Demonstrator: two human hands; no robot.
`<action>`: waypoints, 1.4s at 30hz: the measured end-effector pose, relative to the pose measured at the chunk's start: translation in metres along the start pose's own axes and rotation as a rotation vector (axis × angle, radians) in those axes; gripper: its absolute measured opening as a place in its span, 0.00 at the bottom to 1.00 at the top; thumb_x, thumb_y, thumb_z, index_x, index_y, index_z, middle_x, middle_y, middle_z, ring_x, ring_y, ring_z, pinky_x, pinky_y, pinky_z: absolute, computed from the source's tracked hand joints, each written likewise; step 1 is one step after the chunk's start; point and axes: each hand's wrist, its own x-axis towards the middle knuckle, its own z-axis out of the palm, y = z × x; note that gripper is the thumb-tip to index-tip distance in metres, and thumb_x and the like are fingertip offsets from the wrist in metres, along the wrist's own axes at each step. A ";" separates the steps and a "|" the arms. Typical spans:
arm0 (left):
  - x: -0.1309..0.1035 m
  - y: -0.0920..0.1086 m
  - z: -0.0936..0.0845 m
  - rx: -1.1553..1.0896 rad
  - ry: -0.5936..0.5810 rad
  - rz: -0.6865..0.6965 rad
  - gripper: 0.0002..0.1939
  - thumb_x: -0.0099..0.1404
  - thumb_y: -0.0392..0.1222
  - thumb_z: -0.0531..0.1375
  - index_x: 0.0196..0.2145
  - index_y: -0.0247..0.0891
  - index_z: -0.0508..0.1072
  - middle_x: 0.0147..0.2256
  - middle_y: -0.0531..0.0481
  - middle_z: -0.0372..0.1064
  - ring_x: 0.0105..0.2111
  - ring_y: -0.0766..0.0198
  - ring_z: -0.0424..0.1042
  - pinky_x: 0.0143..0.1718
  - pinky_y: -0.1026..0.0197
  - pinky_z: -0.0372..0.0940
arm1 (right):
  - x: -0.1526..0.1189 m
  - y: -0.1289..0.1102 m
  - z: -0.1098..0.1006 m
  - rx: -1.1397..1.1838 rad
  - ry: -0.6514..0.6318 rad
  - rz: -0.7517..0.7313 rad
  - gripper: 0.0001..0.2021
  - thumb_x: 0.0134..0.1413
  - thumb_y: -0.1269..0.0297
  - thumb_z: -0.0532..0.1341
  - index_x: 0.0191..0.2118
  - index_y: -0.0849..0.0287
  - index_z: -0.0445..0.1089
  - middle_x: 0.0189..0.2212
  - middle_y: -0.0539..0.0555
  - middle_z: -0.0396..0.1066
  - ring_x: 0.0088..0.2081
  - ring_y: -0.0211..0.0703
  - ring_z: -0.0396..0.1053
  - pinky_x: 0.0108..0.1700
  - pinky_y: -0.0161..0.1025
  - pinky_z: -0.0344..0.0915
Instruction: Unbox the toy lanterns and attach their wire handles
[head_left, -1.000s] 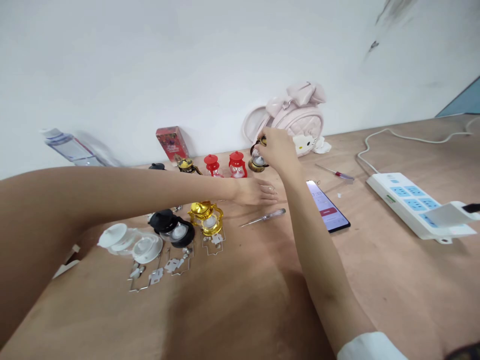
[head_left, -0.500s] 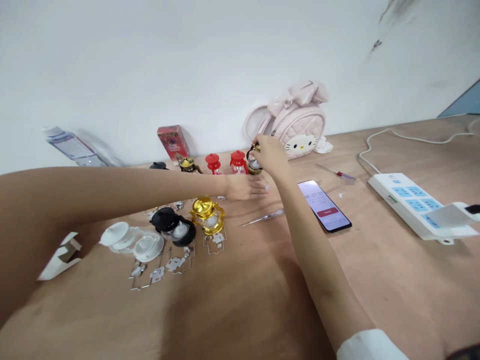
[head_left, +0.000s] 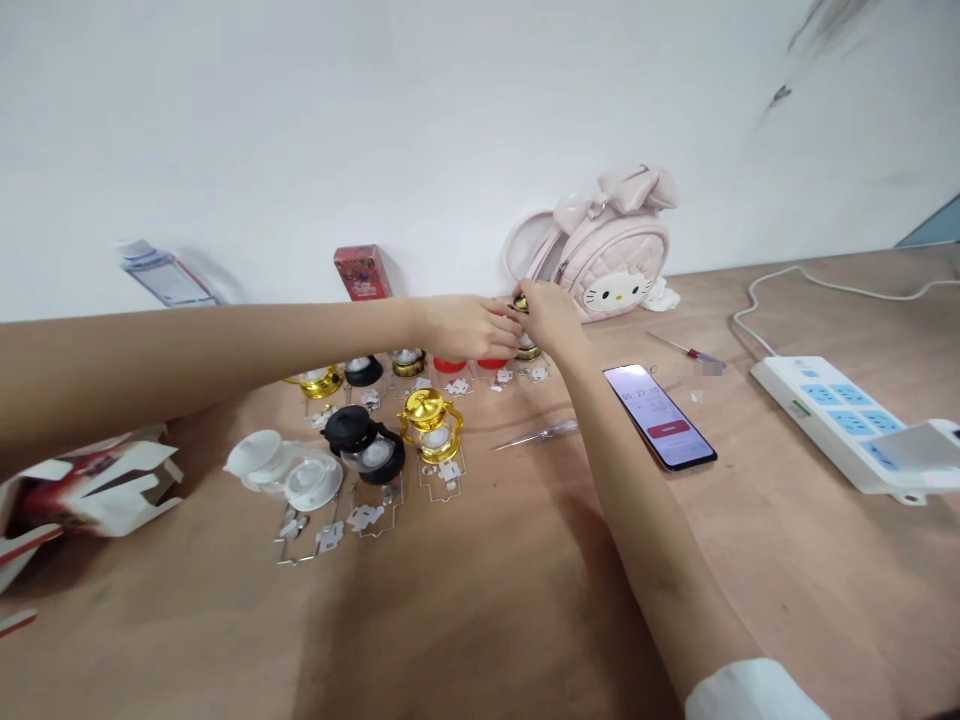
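Observation:
At the right end of the back row stands a small black-and-gold lantern (head_left: pixel 529 347). My right hand (head_left: pixel 553 318) is closed around its top, the fingers hiding most of the lid. From the left, my left hand (head_left: pixel 469 328) reaches across with bent fingers, its fingertips meeting the lantern's upper left side beside my right fingertips. What those fingers pinch is hidden. Below the lantern lie small metal parts (head_left: pixel 538 374). Red lanterns (head_left: pixel 450 366) are partly covered by my left hand. In front stand a gold lantern (head_left: pixel 430 425), a black lantern (head_left: pixel 364 445) and a tilted white lantern (head_left: pixel 262 460).
A clear-handled screwdriver (head_left: pixel 544 433) lies near my right forearm, with a phone (head_left: pixel 661 418) beyond it. Further right are a red-handled screwdriver (head_left: pixel 690 352) and a power strip (head_left: pixel 832 420). A pink bag (head_left: pixel 615 250) leans at the wall; an opened box (head_left: pixel 112 490) lies left.
My left hand has risen from the table beside the small parts to the lantern's top. My right hand stays at the lantern. The view has shifted slightly left, showing more of the opened box.

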 end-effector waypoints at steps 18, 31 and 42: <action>-0.260 0.195 0.035 -0.231 0.250 -0.402 0.29 0.69 0.32 0.44 0.64 0.55 0.49 0.54 0.59 0.69 0.53 0.66 0.69 0.53 0.60 0.68 | -0.095 -0.091 -0.103 0.412 0.604 -0.153 0.11 0.63 0.65 0.49 0.45 0.51 0.66 0.38 0.54 0.72 0.39 0.44 0.71 0.43 0.42 0.70; -0.266 0.188 0.074 -0.273 0.384 -0.456 0.30 0.67 0.46 0.57 0.63 0.45 0.54 0.56 0.46 0.66 0.56 0.57 0.67 0.59 0.50 0.62 | -0.199 -0.142 0.039 0.332 -0.007 -0.610 0.19 0.55 0.53 0.62 0.50 0.56 0.71 0.47 0.58 0.75 0.48 0.51 0.69 0.49 0.50 0.69; -0.253 0.188 0.080 -0.163 0.321 -0.524 0.19 0.70 0.50 0.52 0.54 0.42 0.68 0.52 0.48 0.71 0.54 0.60 0.68 0.60 0.52 0.56 | -0.179 -0.148 0.049 0.341 -0.017 -0.652 0.13 0.58 0.59 0.60 0.46 0.57 0.74 0.44 0.55 0.76 0.47 0.49 0.70 0.49 0.48 0.70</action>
